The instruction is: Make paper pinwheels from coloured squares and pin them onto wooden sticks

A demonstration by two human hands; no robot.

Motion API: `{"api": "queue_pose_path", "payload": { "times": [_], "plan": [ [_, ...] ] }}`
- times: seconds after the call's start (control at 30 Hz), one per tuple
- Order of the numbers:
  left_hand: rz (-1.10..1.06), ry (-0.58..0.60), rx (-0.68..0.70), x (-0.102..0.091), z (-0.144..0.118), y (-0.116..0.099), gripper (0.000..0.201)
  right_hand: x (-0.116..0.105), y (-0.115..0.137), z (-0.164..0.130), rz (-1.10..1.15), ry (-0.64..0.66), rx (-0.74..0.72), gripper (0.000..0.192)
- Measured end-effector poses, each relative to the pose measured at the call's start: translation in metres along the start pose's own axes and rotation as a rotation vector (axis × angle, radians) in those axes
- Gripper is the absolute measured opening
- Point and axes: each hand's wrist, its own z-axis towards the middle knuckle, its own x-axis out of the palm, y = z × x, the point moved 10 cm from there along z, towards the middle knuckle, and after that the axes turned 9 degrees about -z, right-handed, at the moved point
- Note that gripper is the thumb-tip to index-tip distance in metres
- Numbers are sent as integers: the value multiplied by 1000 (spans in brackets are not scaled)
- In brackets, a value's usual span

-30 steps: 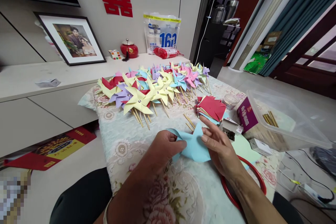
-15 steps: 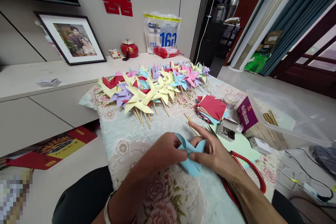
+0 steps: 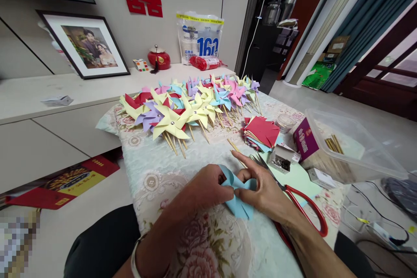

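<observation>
A blue paper pinwheel (image 3: pixel 239 208), its corners curled toward the centre, is held between both hands over the table. My left hand (image 3: pixel 208 189) pinches its left side, thumb near the middle. My right hand (image 3: pixel 260 186) grips the right side with thumb and curled fingers, its index finger stretched out forward. Just beyond that fingertip lies a thin wooden stick (image 3: pixel 237 152). Scissors with red handles (image 3: pixel 321 221) lie partly under my right forearm. A stack of cut paper squares (image 3: pixel 260 131), red on top, sits beyond my right hand.
Many finished pinwheels (image 3: pixel 172 123) on sticks lie across the table's far side. To the right are a small open box of metal pins (image 3: pixel 280 163), a white box (image 3: pixel 321 178), green paper (image 3: pixel 301 182) and a clear plastic bin (image 3: pixel 365 163) holding sticks. A floral cloth (image 3: pixel 156 226) covers the table.
The right-hand corner of the blue paper is now curled further in toward the centre. Both hands keep their grip in nearly the same place. The view has shifted slightly.
</observation>
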Motion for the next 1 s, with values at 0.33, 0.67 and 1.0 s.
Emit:
{"api": "queue_pose_path", "payload": {
  "times": [0.33,0.67,1.0],
  "plan": [
    [-554,-147,-73,-11,0,-6,39,-28,-18,2,360,-256,67,86],
    [-794,-191,10,23,0,-14,38,-35,-13,-5,434,-407,14,79],
    [-812,-344,-47,18,-2,-1,25,-25,-6,-4,420,-371,5,79]
  ]
}}
